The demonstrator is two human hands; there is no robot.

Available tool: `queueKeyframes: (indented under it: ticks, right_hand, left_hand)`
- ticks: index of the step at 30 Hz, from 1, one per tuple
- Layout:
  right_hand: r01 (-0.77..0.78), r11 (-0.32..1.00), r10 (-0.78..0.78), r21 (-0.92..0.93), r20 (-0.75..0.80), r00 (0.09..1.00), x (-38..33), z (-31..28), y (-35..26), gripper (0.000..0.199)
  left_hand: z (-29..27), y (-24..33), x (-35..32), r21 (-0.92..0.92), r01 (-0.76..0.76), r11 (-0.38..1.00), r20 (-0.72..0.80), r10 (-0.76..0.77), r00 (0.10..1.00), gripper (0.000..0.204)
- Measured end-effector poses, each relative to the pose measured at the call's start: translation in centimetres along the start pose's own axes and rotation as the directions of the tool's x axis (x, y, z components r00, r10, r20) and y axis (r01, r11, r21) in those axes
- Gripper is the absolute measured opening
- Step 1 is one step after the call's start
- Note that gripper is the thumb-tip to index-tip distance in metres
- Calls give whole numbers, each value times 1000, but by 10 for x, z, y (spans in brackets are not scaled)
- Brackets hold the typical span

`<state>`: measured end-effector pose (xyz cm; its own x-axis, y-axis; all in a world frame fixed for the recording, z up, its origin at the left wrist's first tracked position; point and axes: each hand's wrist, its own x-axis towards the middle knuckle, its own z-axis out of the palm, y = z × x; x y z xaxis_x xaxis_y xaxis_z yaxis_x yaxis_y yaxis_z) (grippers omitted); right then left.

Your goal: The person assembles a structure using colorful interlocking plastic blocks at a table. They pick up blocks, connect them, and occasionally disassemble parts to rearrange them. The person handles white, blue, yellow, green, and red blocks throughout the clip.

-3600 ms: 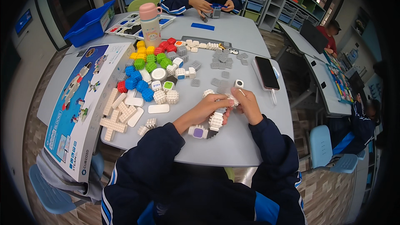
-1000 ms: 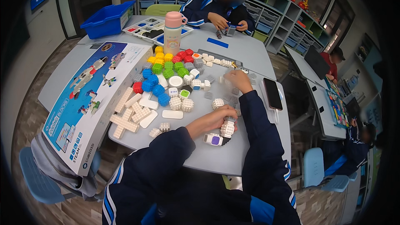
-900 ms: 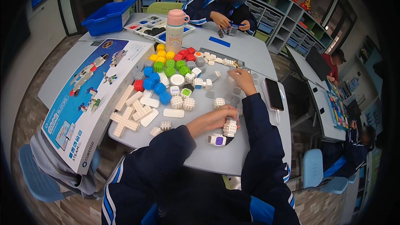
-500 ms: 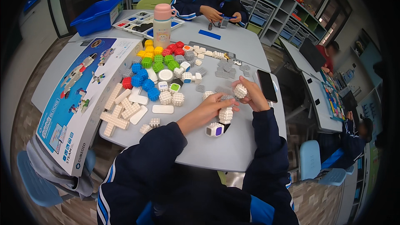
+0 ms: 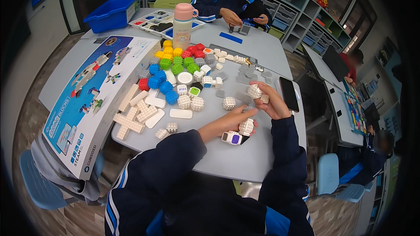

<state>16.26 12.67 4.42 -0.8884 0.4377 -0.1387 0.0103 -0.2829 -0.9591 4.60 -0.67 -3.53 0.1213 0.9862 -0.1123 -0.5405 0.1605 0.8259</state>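
My left hand (image 5: 231, 121) is closed around a short chain of white studded blocks (image 5: 246, 126). At the chain's near end is a white block with a purple face (image 5: 235, 139), just above the tabletop. My right hand (image 5: 274, 101) pinches a white studded cube (image 5: 254, 91) between thumb and fingers, a little apart from the chain. A small beige piece (image 5: 264, 98) shows against its fingers. Beyond my left hand a loose white studded cube (image 5: 229, 103) stands on the grey table (image 5: 210, 157). Flat grey connector plates (image 5: 243, 98) lie behind the hands.
Coloured cubes (image 5: 165, 87) and white beams (image 5: 129, 124) crowd the left. A bottle (image 5: 182, 28), sorting tray (image 5: 162, 25) and blue bin (image 5: 111, 14) stand farther back. A large box (image 5: 94, 91) lies left, a phone (image 5: 288, 94) right. Across the table a person (image 5: 236, 6) handles parts.
My left hand has drawn nearer to me with the chain, uncovering the loose white cube behind it. My right hand keeps its cube. The whole view has shifted slightly.
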Motion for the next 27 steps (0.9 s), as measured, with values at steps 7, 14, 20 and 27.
queueKeyframes:
  ticks: [7, 14, 20, 27]
  right_hand:
    - [197, 541, -186, -818, 112, 976, 29, 55, 7, 38]
    - [417, 96, -254, -904, 383, 888, 55, 80, 32, 37]
    - [303, 53, -355, -951, 266, 896, 43, 66, 16, 38]
    - [99, 144, -105, -985, 85, 991, 40, 61, 13, 35]
  left_hand:
    - [3, -6, 0, -18, 42, 999, 127, -40, 991, 44]
    - [-4, -16, 10, -105, 39, 994, -23, -42, 999, 39]
    - [-6, -17, 16, -96, 50, 994, 56, -44, 997, 35]
    - [-10, -15, 17, -81, 85, 993, 117, -75, 990, 32]
